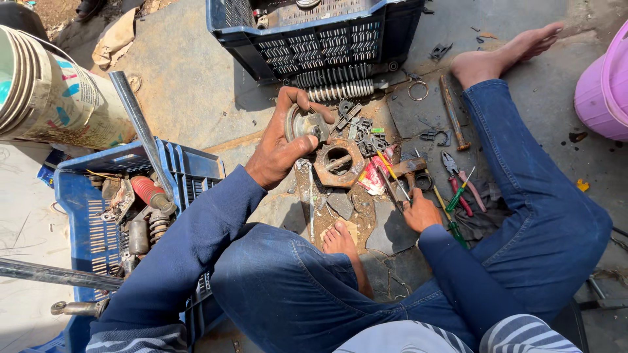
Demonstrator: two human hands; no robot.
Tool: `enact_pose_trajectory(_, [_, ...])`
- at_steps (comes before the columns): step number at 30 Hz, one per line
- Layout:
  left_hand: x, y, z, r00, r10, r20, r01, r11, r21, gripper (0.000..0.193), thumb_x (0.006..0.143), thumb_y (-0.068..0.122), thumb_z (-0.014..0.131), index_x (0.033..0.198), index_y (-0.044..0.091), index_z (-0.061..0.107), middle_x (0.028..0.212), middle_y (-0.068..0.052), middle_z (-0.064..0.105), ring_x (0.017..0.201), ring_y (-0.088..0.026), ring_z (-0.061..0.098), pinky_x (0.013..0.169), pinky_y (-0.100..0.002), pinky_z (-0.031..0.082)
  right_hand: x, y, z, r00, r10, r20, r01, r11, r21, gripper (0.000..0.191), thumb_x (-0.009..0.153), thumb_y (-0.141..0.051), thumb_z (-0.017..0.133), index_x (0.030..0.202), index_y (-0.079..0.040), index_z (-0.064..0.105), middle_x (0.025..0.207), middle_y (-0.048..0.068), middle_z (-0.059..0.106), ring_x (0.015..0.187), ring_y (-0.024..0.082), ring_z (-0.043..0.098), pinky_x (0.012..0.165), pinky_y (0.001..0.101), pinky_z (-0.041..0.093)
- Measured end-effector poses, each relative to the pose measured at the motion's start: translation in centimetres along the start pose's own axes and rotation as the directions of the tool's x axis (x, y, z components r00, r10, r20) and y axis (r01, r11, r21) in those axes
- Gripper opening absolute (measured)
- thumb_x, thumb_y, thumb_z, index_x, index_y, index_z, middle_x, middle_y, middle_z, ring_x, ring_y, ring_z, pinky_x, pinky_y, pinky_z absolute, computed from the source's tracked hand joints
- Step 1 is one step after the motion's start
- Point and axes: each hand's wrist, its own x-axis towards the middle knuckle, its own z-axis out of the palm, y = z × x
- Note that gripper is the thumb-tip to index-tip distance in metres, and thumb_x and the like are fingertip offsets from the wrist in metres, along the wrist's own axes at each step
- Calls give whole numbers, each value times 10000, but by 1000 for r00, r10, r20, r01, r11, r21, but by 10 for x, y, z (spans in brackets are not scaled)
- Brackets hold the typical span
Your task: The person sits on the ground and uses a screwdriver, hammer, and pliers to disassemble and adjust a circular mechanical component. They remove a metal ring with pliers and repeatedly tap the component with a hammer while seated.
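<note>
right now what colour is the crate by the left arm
Blue, a slatted plastic crate of metal parts, seen clearly in the head view.

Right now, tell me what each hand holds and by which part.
The left hand grips a round metal pulley-like disc by its rim. The right hand closes on a thin tool shaft at its lower end; the exact tool is unclear.

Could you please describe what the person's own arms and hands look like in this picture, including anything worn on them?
Both arms are covered to the wrist by long, plain dark blue sleeves of a soft fabric, creased at the elbows. Near the shoulders, grey and white striped cloth shows. The left hand and the right hand are bare: no gloves, and no rings, watch or bands can be seen. The fingers look smudged with dark grime.
</note>
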Motion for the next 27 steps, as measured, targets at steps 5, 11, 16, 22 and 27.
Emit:
enact_pose_trajectory(5, [4,10,24,993,110,-39,-107,992,72,467,885,223,664,1210,151,337,1174,-83,517,1053,-121,497,978,-288,475,1,-15,-5,1000,-14,-1,14,995,99,395,940,-301,612,1265,-89,537,1028,325,696,1013,522,647,900,586,486])
enact_pose_trajectory(11, [5,7,43,973,210,-92,-194,968,158,481,880,323,710,1151,141,356,1077,-54,500,978,-90,461,911,-245,443,-10,-29,-16,999,-32,40,24,982,185,389,949,-335,582,1250,-92,536,968,317,702,942,506,667,860,570,488])
enact_pose_trajectory(16, [6,6,44,963,220,-159,-206,974,98,501,856,359,736,1104,135,362,1068,-46,489,972,-103,487,894,-261,470,-11,-27,-17,998,-53,30,46,980,195,376,907,-310,596,1185,-62,548,922,312,699,901,503,669,846,563,494])
enact_pose_trajectory(22, [3,3,39,940,279,-197,-247,954,172,502,870,347,743,1117,133,361,1022,-54,490,928,-89,459,892,-256,461,-5,-16,-3,1000,-2,1,1,990,141,399,881,-283,618,1176,-20,564,996,331,698,971,517,655,883,567,495])
enact_pose_trajectory(27, [-4,7,35,941,261,-214,-234,962,142,503,889,326,758,1139,133,366,1086,-70,512,967,-113,519,932,-285,496,-10,-9,7,993,100,56,-101,995,14,468,852,-255,653,1229,8,566,1076,330,697,1037,502,663,939,553,513])
